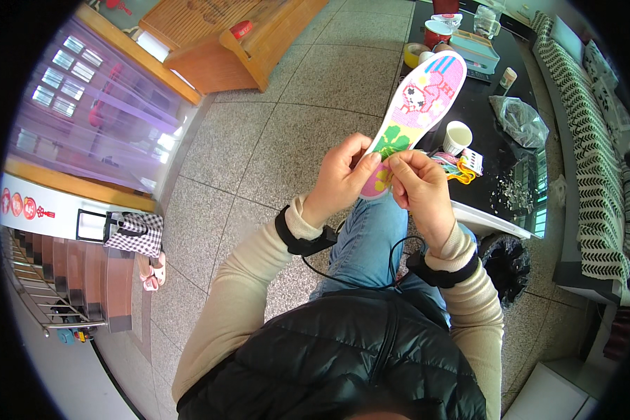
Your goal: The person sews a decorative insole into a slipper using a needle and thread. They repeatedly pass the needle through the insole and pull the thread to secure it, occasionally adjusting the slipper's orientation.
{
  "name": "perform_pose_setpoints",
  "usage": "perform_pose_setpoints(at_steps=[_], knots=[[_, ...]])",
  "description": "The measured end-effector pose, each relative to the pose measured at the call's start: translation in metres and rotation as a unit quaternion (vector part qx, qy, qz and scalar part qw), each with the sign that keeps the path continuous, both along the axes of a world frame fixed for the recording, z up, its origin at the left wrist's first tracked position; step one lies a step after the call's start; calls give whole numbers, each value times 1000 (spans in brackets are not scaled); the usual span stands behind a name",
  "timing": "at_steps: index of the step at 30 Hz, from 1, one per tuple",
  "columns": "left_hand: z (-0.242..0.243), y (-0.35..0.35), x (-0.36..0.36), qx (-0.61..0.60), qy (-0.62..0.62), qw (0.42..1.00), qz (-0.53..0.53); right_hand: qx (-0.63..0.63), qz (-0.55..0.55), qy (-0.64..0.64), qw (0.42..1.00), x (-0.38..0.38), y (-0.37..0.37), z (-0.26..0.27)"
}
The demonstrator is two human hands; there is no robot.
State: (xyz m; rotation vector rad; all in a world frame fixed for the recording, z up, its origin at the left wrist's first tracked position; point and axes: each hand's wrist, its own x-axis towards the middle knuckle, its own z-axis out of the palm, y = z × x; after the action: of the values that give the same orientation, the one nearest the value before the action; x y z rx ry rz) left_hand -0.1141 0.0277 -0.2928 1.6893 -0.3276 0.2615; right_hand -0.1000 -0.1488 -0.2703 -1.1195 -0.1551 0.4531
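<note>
An embroidered shoe insole with a white rim, a pink patterned toe part and a green and yellow middle is held up above my knees. My left hand grips its left edge near the heel, thumb on top. At the right edge, my right hand has its thumb and index finger pinched together against the stitched face; whether a needle or thread is between them is too small to tell. Bundles of coloured embroidery thread lie on the black table just beyond my right hand, beside a white paper cup.
On the table are a clear plastic bag, a small bottle, a storage box, a roll of yellow tape and scattered pale bits. A bin with a black liner stands below the table's near edge. A cable links my wrist straps.
</note>
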Motion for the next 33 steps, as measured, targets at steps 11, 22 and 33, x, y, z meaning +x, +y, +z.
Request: perform_pose_setpoints(at_steps=[11, 22, 33], knots=[[7, -5, 5, 226, -245, 939, 82, 111, 28, 118, 986, 2, -8, -9], [-2, -1, -1, -13, 29, 991, -127, 191, 47, 59, 979, 2, -37, -55], [-10, 8, 2, -138, 93, 975, -146, 389, -17, 90, 917, 34, -69, -38]])
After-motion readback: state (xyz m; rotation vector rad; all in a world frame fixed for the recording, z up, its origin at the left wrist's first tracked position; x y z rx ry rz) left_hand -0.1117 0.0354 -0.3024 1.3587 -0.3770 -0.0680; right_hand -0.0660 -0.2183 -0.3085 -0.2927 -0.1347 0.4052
